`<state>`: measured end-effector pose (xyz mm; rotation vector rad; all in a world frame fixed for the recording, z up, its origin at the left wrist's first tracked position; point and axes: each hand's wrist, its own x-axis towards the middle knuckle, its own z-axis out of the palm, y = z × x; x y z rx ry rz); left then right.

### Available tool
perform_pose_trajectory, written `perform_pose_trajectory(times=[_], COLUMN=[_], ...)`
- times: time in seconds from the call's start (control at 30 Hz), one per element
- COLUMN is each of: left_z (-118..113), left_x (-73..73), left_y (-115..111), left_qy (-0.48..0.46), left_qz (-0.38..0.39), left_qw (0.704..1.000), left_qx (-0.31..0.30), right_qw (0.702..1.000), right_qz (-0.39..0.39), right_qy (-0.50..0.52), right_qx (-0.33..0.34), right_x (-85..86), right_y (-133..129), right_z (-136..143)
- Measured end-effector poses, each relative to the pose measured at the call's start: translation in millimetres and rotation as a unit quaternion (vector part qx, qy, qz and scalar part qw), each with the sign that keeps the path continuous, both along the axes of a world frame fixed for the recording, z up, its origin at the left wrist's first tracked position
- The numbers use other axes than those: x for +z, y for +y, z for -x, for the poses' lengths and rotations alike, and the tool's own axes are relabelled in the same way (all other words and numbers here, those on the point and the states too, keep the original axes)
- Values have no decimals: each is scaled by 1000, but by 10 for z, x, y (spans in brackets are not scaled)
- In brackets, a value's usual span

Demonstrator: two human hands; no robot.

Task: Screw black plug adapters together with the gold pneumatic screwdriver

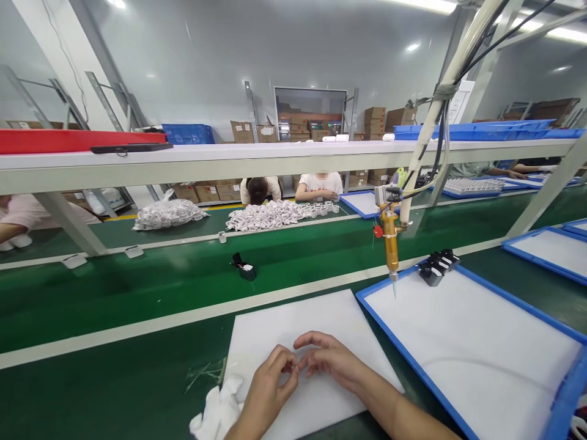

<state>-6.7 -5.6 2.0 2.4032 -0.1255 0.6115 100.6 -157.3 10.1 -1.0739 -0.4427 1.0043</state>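
Both of my hands rest over a white sheet [293,324] on the green bench. My left hand [270,385] and my right hand [330,360] meet fingertip to fingertip, curled as if pinching something very small; what lies between the fingers is too small to make out. A crumpled white cloth [217,412] lies just left of my left wrist. To the right stands a blue-framed white tray [463,342], and a brass dispensing nozzle [391,250] hangs over its near-left corner from a white arm.
A row of small black parts [438,266] sits at the tray's far edge. One black part [245,267] lies on the green conveyor. Piles of white pieces [270,215] and a bag [167,214] lie beyond. Other people sit across the line under a long shelf.
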Motion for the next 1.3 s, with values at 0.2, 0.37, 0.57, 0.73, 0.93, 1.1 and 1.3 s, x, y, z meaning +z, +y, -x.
perform_pose_trajectory(times=[0.2,0.37,0.57,0.73,0.93,1.1,1.3], left_z=[53,75,82,81,100,105,92], left_x=[-37,-76,-108,-125,-84,-32,-65], left_y=[-82,-107,-103,-92,-97,-100,-71], left_qy=[13,9,10,33,81,69,43], left_qz=[-18,-50,-89,-93,-43,-20,-39], left_qw=[999,999,996,995,994,996,998], left_qx=[-36,-15,3,-12,-55,-48,0], right_qw=[999,996,992,985,960,950,981], right_qz=[39,66,83,89,65,63,49], right_qy=[-4,-42,-87,-144,-273,-304,-184], right_qx=[15,30,33,45,21,-10,42], right_x=[-40,-44,-24,-52,-142,-120,-58], right_y=[-19,-50,-84,-64,-47,-60,-54], right_z=[20,28,16,48,46,-2,44])
